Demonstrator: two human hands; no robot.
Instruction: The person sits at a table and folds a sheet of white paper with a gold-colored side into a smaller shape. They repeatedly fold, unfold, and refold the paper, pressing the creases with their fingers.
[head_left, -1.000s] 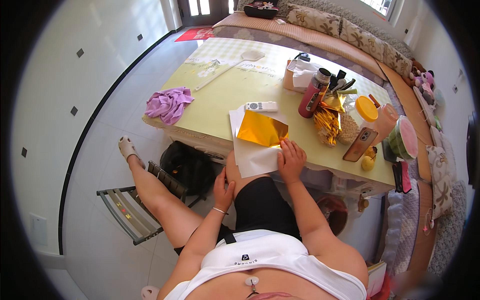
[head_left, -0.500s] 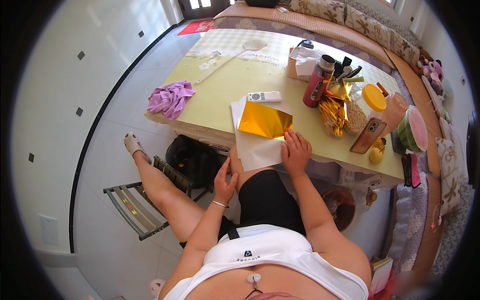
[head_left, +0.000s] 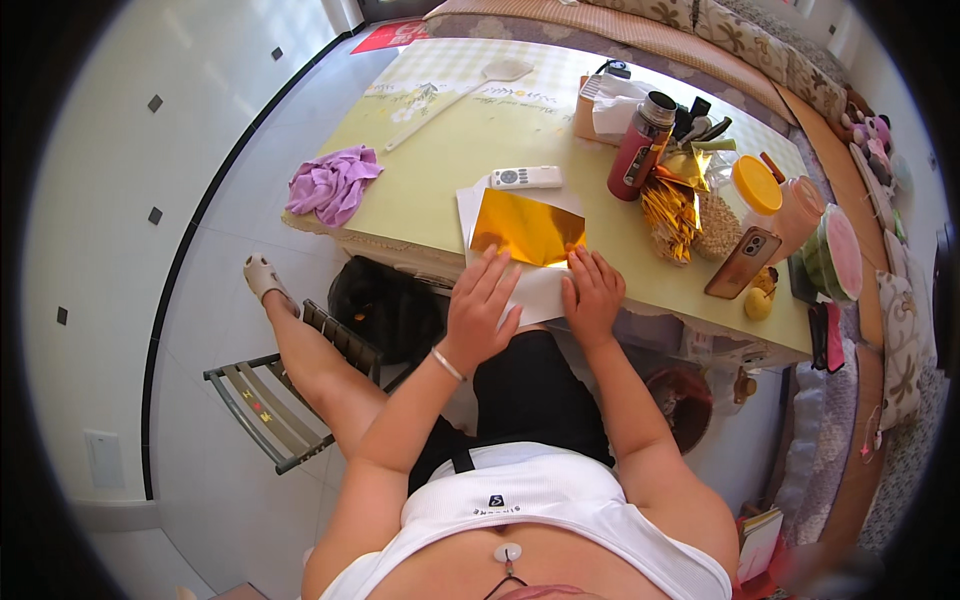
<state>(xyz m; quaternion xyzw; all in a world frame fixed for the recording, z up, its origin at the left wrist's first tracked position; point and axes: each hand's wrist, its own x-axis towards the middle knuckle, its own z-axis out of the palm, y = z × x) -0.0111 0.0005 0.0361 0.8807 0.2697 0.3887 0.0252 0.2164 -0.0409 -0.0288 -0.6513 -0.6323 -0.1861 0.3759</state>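
A sheet of shiny gold foil paper [head_left: 527, 226] lies on white paper [head_left: 540, 290] at the table's near edge. My left hand [head_left: 483, 308] rests on the white paper, its fingers stretched out and their tips at the foil's near left edge. Opposite it, my right hand [head_left: 594, 293] lies with fingers extended, the tips touching the foil's near right corner. Neither hand is closed around anything. A white remote control [head_left: 526, 178] sits just beyond the foil.
To the right stand a red thermos [head_left: 640, 150], a bundle of gold foil pieces [head_left: 672, 215], a yellow-lidded jar [head_left: 757, 185], a phone [head_left: 743, 263] and a cut watermelon [head_left: 832, 258]. A purple cloth [head_left: 334, 185] and a white fly swatter [head_left: 455, 105] lie on the left of the table [head_left: 420, 195].
My left hand has moved up from beside my thigh onto the paper by the foil's near left edge. My right hand stays at the foil's right corner.
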